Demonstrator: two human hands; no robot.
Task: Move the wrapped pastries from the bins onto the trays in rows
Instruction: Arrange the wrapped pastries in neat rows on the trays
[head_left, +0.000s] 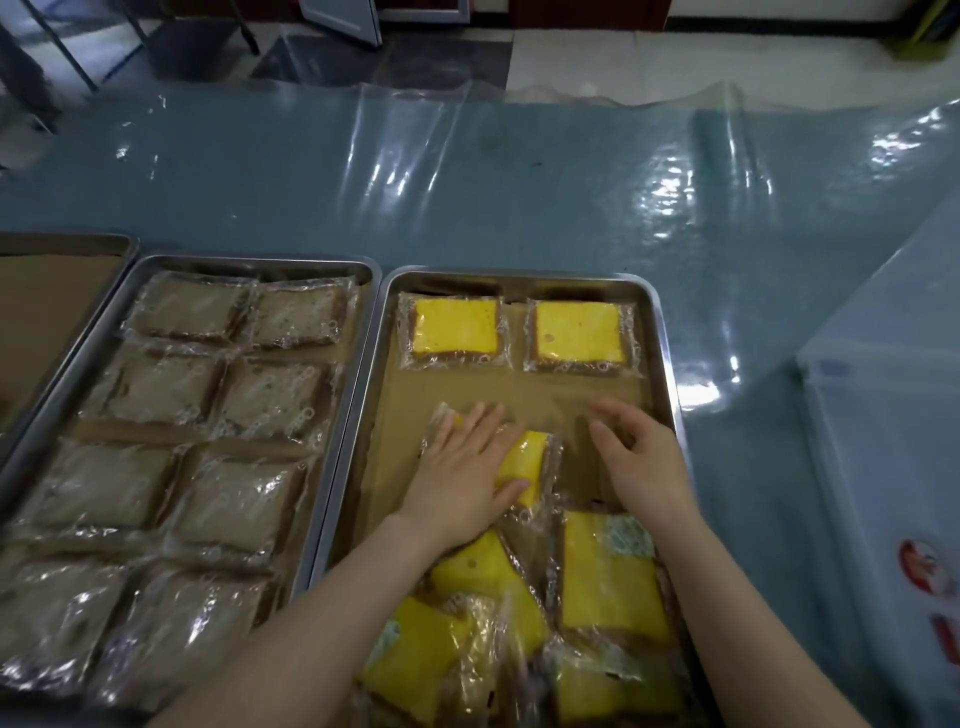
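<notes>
So my left hand (462, 467) lies flat on a yellow wrapped pastry (527, 460), fingers straight, pressing it onto the paper mid-way down the right tray (660, 322). My right hand (639, 462) hovers just beside it, fingers loosely bent, holding nothing. There's a heap of pastries (608, 577) at the tray's near end.

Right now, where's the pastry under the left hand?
Head view: that pastry sits mid right tray, between the two placed pastries and the near pile.
</notes>
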